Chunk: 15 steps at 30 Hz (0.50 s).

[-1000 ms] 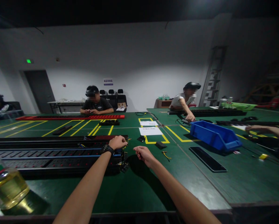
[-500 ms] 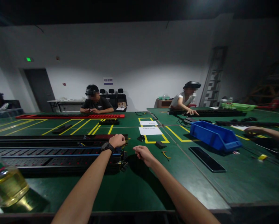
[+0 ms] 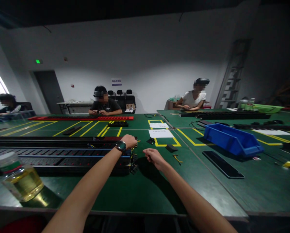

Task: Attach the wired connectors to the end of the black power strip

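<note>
Long black rails [image 3: 69, 154] with a blue strip lie across the left of the green table. My left hand [image 3: 129, 141], a watch on its wrist, is closed over their right end; what its fingers hold, if anything, is hidden. Thin yellow and black wires [image 3: 132, 156] stick out below it. Just to the right, my right hand [image 3: 154, 158] hovers above the table with its fingers pinched together; anything between them is too small to make out. A small black block [image 3: 171, 148] and a short yellow cable [image 3: 177, 159] lie beyond it.
A blue bin [image 3: 232, 139] and a dark tablet [image 3: 222, 164] are on the right. An oil-coloured bottle [image 3: 23, 181] stands at the left front. White papers [image 3: 161, 133] lie mid-table. Across the table sit two people, and a third is at the far left.
The view has shifted, so the table things appear further right. Both hands keep nearly the same pose. The person across on the right has drawn back an outstretched arm; another arm at the right edge is gone.
</note>
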### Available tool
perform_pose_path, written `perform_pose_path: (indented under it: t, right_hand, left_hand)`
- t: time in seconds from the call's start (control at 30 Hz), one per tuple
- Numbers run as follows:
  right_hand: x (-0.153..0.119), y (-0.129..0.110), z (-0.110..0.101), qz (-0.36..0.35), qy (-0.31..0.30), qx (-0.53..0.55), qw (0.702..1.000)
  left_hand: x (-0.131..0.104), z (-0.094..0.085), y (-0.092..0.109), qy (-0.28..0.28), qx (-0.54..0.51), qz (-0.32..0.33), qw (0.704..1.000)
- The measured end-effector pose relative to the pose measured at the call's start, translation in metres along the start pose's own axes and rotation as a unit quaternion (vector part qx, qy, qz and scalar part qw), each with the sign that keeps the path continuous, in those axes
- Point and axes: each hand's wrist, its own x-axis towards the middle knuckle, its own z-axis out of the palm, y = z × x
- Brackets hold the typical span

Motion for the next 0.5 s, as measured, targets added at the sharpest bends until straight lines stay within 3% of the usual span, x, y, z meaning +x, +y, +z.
perform_pose_path:
  t: [0.5]
  right_hand:
    - [0.0066,0.0047,0.0005,-0.003,-0.010,0.012,1.000]
  left_hand:
    - [0.0074,-0.0041,-0.0037,-0.026,0.005,0.003,1.000]
